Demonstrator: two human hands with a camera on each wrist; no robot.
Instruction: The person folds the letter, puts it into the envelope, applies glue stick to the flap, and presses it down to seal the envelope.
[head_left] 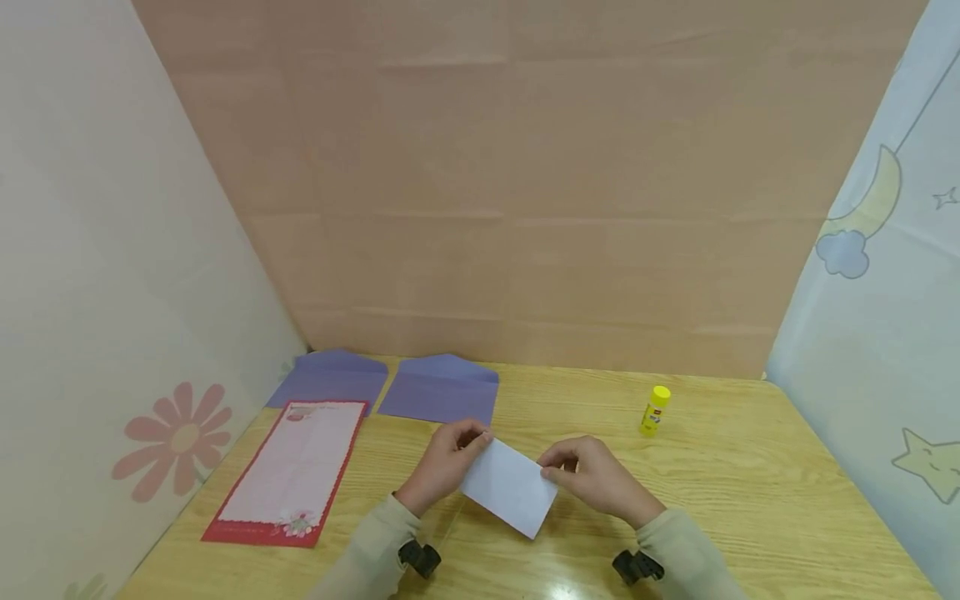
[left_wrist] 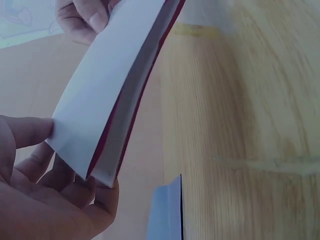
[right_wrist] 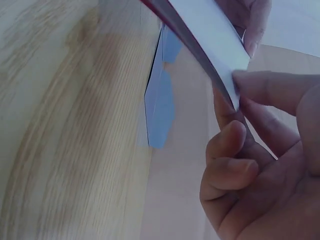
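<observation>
Left hand, right hand: both pinching | folded paper: white face, red edging, layers gaping

Wood-grain surface, yellowish, with rounded far right corner and a glare spot near the bottom of the head view. Carries two purple envelopes along the far edge, left of centre: left envelope and right envelope, side by side with a narrow strip of wood between, both with flaps toward the far edge. Also carries a red-bordered sheet, flower print at near end, far end overlapping the left envelope. Farther right, well apart: yellow glue stick, upright, capped.
</observation>
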